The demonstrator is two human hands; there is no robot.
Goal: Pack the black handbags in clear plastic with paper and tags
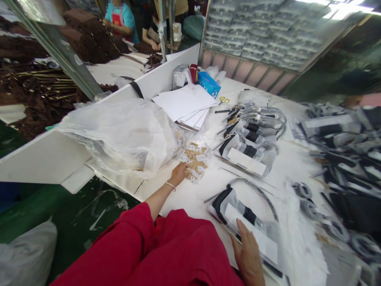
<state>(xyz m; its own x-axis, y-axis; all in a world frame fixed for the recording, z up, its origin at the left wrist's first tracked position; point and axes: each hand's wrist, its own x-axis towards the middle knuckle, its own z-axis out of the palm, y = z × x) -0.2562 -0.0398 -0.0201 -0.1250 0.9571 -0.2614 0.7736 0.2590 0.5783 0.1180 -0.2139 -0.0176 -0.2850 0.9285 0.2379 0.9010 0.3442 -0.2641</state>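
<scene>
My left hand [179, 173] is at the near left edge of a pile of brown paper tags [195, 161] with white labels and strings. Its fingers are curled together against the tags; what they pinch, if anything, is too small to make out. My right hand [248, 254] lies with fingers stretched on a flat, plastic-wrapped black and grey item [248, 214] that has a white card [268, 245] on it and a curved grey strap. Beyond it, several similar wrapped items [247, 147] lie overlapped in a row, some with brown tags on them.
A large clear plastic bag [125, 135] spreads over the table's left side. White sheets [184, 101], a blue box [209, 84] and yellow-handled scissors [224, 100] lie further back. More wrapped goods [351, 159] and coiled straps [309, 208] fill the right. Two people work beyond the partition.
</scene>
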